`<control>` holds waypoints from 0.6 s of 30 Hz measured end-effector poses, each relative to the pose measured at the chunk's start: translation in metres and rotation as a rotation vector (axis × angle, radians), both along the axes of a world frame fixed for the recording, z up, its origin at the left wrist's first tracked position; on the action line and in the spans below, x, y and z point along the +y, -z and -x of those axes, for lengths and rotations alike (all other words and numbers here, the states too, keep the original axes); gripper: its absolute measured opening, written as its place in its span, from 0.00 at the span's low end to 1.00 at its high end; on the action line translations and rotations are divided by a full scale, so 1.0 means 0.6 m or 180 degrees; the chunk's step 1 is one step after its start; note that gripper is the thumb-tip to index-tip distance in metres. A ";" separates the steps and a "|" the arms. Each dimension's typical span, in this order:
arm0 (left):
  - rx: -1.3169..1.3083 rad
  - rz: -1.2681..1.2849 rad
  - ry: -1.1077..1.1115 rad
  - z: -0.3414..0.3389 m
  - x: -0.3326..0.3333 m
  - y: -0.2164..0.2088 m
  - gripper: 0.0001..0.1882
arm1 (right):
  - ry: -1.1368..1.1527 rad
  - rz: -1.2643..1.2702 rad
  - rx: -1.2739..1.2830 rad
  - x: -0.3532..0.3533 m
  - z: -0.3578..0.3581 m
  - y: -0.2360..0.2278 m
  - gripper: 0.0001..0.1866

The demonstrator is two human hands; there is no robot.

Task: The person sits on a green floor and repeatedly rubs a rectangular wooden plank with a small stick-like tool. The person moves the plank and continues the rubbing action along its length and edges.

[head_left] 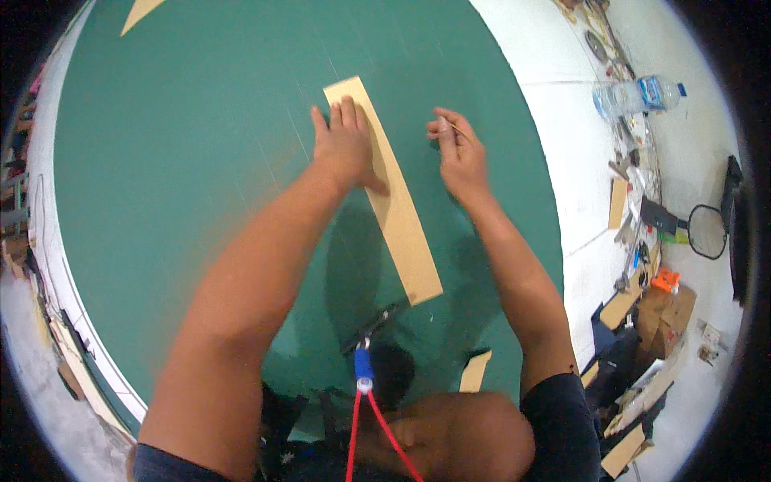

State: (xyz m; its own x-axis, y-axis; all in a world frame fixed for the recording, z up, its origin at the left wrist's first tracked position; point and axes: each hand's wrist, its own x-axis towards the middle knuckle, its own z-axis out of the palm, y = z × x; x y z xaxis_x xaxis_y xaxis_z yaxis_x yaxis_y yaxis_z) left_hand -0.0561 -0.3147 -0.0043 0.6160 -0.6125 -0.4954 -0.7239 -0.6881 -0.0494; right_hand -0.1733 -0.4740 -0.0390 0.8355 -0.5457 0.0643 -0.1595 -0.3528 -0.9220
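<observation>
A long, flat tan strip (405, 233) lies at a slant across the green surface (201, 128). Pressed on its upper part is my left hand (344, 149), fingers stretched out and thumb reaching across the strip. To the right of the strip, apart from it, my right hand (463, 157) is closed in a pinch. A thin brown stick (458, 128) pokes out between its fingers; I cannot make out its exact kind or its tip.
A red lanyard (354, 426) with a blue clip hangs at the bottom over my knee. Near it lies a small tan offcut (475, 371); another tan piece (141, 13) is at the far left. White floor tiles on the right hold a water bottle (642, 96), a box and scattered scraps.
</observation>
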 end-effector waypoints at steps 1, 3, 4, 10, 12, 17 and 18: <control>-0.0009 0.0034 -0.0026 -0.001 0.002 0.001 0.84 | -0.0111 0.0273 0.0005 -0.003 -0.037 0.005 0.16; 0.0015 0.0049 -0.0024 0.001 0.000 -0.005 0.84 | -0.0272 0.0699 -0.0026 -0.006 -0.090 0.007 0.16; 0.0028 -0.0001 -0.0024 0.002 0.001 -0.005 0.85 | -0.0354 0.0819 -0.0083 0.000 -0.115 0.010 0.15; -0.0023 -0.0259 0.0030 0.000 -0.008 -0.009 0.83 | -0.0550 0.0800 -0.0033 0.022 -0.196 0.024 0.15; -0.0021 -0.0318 0.0043 0.001 -0.013 -0.015 0.83 | -0.0713 0.1065 -0.0034 0.017 -0.206 0.030 0.16; 0.0026 -0.0354 0.0095 -0.001 -0.017 -0.015 0.84 | -0.0948 0.1288 0.0102 0.016 -0.214 0.031 0.15; 0.0020 -0.0334 0.0084 -0.002 -0.017 -0.014 0.84 | -0.0951 0.1275 0.0146 0.016 -0.213 0.031 0.15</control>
State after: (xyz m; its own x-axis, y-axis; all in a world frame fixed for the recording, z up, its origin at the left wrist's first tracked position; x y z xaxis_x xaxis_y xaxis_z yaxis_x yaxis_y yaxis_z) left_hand -0.0551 -0.3246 0.0041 0.5971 -0.5729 -0.5614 -0.7421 -0.6602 -0.1156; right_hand -0.0455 -0.4645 -0.0579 0.9584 -0.2222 0.1793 -0.0348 -0.7142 -0.6990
